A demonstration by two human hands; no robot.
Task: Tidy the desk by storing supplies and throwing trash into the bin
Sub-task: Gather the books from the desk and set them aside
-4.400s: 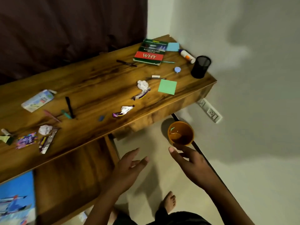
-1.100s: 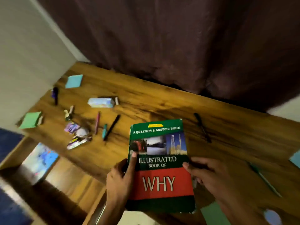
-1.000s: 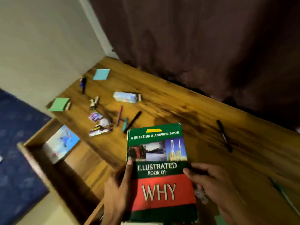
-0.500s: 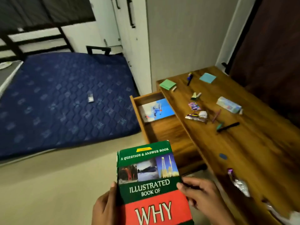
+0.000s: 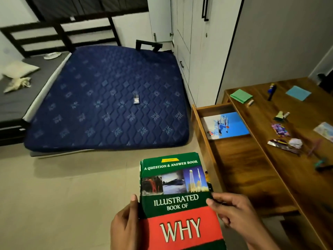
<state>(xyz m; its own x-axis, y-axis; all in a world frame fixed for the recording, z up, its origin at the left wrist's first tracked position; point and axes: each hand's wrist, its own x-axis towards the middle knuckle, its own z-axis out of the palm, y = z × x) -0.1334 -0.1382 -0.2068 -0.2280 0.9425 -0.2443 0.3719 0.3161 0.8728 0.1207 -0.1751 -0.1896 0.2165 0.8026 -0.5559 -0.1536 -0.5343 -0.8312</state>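
Desk clutter is mostly untouched: green and blue sticky pads, wrappers, a crumpled paper ball and pens still lie on top. Left hand and right hand both grip the book, held above the floor just beside the open drawer, likely its destination; no bin shows.

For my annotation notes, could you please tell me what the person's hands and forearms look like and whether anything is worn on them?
Both are bare: the left hand and the right hand show no gloves, rings or watch, and no sleeve covers either forearm as far as the frame shows. Nails are short and unpainted.
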